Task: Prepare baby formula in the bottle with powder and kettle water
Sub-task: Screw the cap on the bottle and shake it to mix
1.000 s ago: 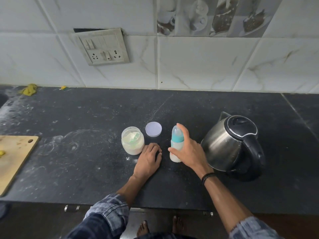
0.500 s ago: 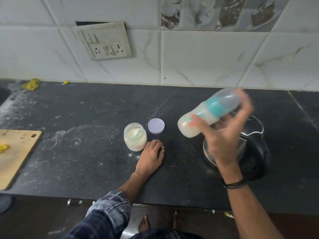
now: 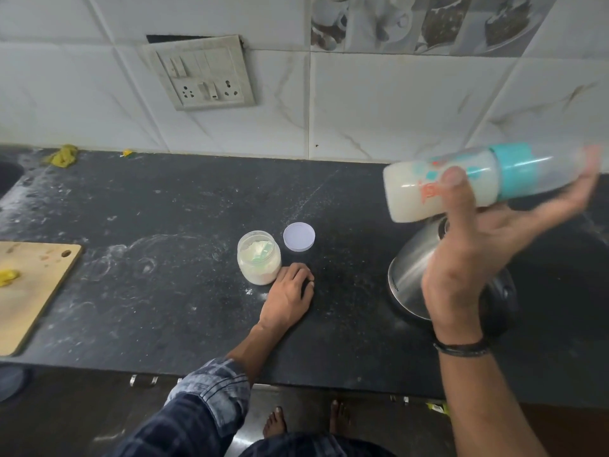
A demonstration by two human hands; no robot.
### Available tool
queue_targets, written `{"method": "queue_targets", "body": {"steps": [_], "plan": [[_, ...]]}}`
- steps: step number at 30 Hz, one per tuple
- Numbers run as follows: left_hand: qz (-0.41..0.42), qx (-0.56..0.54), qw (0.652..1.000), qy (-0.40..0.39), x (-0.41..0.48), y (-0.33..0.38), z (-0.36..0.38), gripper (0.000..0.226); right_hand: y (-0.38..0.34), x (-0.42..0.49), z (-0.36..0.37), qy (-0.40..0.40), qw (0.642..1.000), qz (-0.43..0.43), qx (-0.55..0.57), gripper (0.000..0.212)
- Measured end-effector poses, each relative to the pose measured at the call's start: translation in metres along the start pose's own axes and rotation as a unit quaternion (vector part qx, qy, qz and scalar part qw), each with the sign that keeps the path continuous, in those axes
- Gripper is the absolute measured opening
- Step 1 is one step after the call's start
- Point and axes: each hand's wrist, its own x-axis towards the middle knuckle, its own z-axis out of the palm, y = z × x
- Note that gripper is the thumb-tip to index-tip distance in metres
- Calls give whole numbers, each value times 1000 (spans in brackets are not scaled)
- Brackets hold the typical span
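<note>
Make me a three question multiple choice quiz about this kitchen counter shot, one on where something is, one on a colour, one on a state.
1. Where does the round lilac plastic lid lie?
A. on the powder jar
B. on the black stone counter, behind and right of the jar
C. on the cutting board

2. What colour is the collar of the clear plastic baby bottle?
A. red
B. yellow
C. turquoise

3. How is the bottle held?
A. nearly sideways in the air by the right hand
B. upright on the counter
C. in the left hand

Answers: B, the lid sits flat on the counter beside the open clear powder jar. C, the band below the cap is turquoise. A, it is tilted above the steel kettle; the left hand rests on the counter.
</note>
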Motion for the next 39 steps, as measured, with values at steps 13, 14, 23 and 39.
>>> {"method": "queue_targets", "body": {"steps": [13, 14, 23, 39], "plan": [[1, -6, 1000, 2, -1, 1, 0, 5, 4, 3, -4, -36, 991, 128, -30, 100], [2, -6, 1000, 1, -1, 1, 0, 4, 3, -2, -3, -81, 986, 138, -52, 97], [3, -2, 1000, 1, -1, 0, 0, 4, -1, -7, 3, -1, 996, 87, -14, 98], [7, 0, 1000, 2, -1, 1, -1, 4, -13, 6, 9, -28, 999, -4, -27, 87]]}}
